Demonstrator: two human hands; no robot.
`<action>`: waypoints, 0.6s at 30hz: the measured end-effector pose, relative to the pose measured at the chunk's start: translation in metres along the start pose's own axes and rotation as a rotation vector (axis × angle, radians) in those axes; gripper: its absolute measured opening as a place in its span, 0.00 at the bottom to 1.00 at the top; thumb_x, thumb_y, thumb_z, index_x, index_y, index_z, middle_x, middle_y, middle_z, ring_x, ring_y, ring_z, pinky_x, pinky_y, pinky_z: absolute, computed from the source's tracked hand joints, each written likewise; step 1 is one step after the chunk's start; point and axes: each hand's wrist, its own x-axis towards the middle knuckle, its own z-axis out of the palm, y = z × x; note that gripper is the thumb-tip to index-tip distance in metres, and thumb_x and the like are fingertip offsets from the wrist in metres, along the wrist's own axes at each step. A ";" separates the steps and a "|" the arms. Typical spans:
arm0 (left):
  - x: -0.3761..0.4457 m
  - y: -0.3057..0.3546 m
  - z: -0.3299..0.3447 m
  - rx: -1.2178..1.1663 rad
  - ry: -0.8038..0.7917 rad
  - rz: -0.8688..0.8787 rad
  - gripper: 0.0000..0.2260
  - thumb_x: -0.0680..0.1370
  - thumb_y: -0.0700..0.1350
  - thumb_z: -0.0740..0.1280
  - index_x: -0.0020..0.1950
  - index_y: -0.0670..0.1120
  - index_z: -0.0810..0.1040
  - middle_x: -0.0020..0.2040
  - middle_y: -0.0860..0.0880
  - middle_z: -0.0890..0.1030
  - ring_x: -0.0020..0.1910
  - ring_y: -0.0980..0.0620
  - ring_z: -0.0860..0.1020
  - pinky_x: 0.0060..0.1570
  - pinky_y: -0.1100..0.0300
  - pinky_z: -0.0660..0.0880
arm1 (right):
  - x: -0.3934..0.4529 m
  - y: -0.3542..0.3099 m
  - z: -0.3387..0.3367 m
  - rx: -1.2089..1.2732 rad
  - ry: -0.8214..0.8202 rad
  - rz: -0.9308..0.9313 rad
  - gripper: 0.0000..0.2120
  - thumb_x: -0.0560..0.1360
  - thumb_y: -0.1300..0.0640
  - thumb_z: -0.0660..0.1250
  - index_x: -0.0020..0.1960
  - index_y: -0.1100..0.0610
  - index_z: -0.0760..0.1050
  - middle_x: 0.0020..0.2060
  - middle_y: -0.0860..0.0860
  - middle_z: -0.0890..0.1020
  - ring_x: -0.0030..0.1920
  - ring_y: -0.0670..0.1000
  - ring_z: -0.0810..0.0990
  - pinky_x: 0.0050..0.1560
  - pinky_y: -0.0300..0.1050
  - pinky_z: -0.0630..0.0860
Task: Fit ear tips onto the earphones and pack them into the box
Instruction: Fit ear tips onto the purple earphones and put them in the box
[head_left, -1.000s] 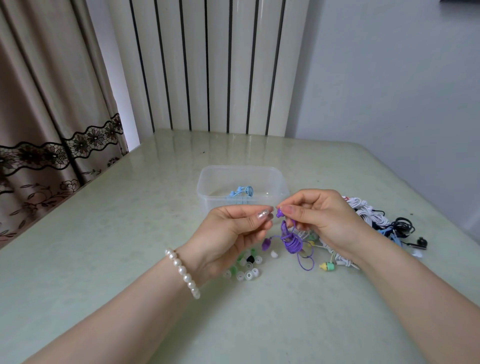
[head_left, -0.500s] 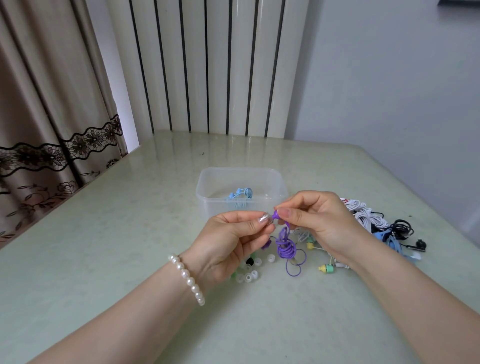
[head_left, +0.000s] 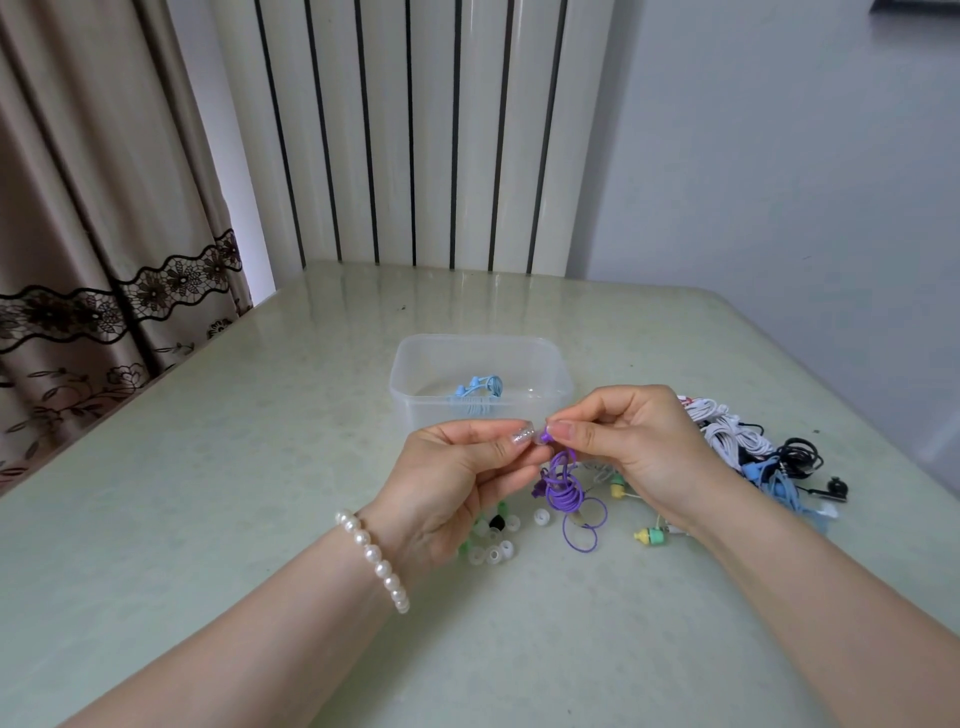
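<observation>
My right hand (head_left: 639, 441) pinched the purple earbud (head_left: 544, 438) above the table, before the box (head_left: 480, 374); my left hand (head_left: 467, 467) pinched an ear tip against it, needing a firm, straight push

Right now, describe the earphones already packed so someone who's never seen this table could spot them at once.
Find the clear plastic box on the pale green table, just beyond both hands. Inside lies one coiled light blue earphone set. It is the only set in the box; the purple, white and black ones are outside it.
</observation>
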 end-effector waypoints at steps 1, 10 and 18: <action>0.000 0.000 0.000 0.006 0.001 0.009 0.04 0.66 0.32 0.68 0.37 0.37 0.81 0.37 0.40 0.84 0.34 0.49 0.83 0.35 0.63 0.80 | 0.000 0.000 0.000 0.002 0.004 0.003 0.05 0.59 0.64 0.70 0.34 0.63 0.78 0.28 0.52 0.83 0.30 0.46 0.81 0.35 0.36 0.78; -0.002 0.001 0.001 0.023 -0.011 0.045 0.05 0.62 0.34 0.69 0.36 0.36 0.82 0.39 0.38 0.84 0.37 0.48 0.84 0.36 0.62 0.80 | -0.002 -0.002 0.005 -0.049 0.087 -0.034 0.06 0.66 0.72 0.70 0.34 0.62 0.78 0.26 0.51 0.82 0.28 0.45 0.81 0.33 0.34 0.77; -0.004 0.000 0.002 0.014 -0.005 0.067 0.04 0.63 0.32 0.68 0.34 0.38 0.83 0.37 0.39 0.84 0.36 0.48 0.84 0.38 0.62 0.80 | -0.003 0.000 0.011 -0.049 0.155 -0.064 0.04 0.66 0.72 0.70 0.37 0.66 0.78 0.25 0.50 0.82 0.27 0.45 0.80 0.32 0.32 0.75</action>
